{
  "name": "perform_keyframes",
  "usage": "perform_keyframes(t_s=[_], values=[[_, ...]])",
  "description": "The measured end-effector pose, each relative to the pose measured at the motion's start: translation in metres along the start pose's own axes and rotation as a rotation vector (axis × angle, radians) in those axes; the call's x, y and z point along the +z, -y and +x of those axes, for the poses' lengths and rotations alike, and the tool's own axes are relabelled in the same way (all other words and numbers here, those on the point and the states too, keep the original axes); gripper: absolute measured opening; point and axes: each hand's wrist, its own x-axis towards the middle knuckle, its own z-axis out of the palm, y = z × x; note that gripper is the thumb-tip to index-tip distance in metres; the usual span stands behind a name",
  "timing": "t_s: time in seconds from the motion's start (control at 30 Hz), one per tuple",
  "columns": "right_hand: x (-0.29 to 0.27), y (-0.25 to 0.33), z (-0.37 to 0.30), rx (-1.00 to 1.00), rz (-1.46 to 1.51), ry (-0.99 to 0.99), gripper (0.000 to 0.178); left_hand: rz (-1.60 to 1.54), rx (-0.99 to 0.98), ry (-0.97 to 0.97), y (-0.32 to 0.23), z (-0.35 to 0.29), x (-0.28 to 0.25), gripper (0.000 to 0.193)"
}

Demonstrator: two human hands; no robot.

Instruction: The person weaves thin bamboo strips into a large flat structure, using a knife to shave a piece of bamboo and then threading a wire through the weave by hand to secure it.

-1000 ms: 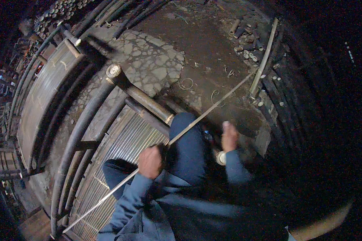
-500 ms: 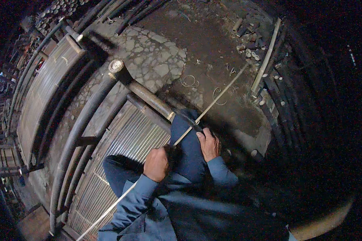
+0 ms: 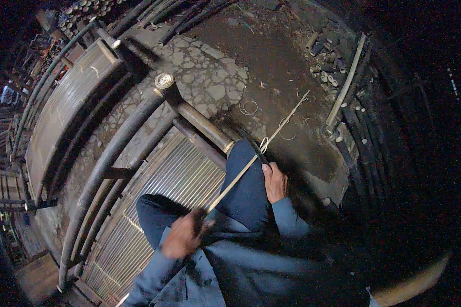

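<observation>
Seated worker on a slatted bench (image 3: 182, 161), legs folded. A long pale strip (image 3: 235, 180) runs obliquely across the right thigh (image 3: 246, 199), its far part extending over the dark floor (image 3: 276, 61). The left hand (image 3: 183, 235), blurred, lies in front of the lap, fingers curled round the strip; how tightly, I cannot tell. The right hand (image 3: 275, 183) rests beside the right knee, fingers closed on a narrow dark tool (image 3: 260, 155), most of it hidden from me. A thin pale curl (image 3: 264, 145) loops beside the strip, just past the tool. Beyond: cracked paving (image 3: 205, 77) and short tubes (image 3: 328, 56); leftward, a second bench (image 3: 74, 92).
</observation>
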Motion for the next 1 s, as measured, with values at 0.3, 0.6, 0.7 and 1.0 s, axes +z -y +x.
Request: perform_keyframes(t_s=[0.3,0.6,0.7,1.0], values=[[0.003,-0.011,0.0,0.007,0.019,-0.044,0.04,0.344,0.092,-0.142,-0.021,0.126,0.077,0.025],[-0.007,0.003,0.001,-0.024,-0.006,0.045,0.037,0.371,0.014,-0.114,-0.006,0.013,0.024,0.032],[-0.011,0.004,0.004,0.019,-0.101,0.067,0.035,0.386,-0.038,-0.104,-0.025,-0.024,-0.002,0.029],[-0.036,-0.063,0.078,0.068,-0.123,-0.043,0.05,0.414,-0.162,-0.102,0.011,-0.095,-0.032,0.021]])
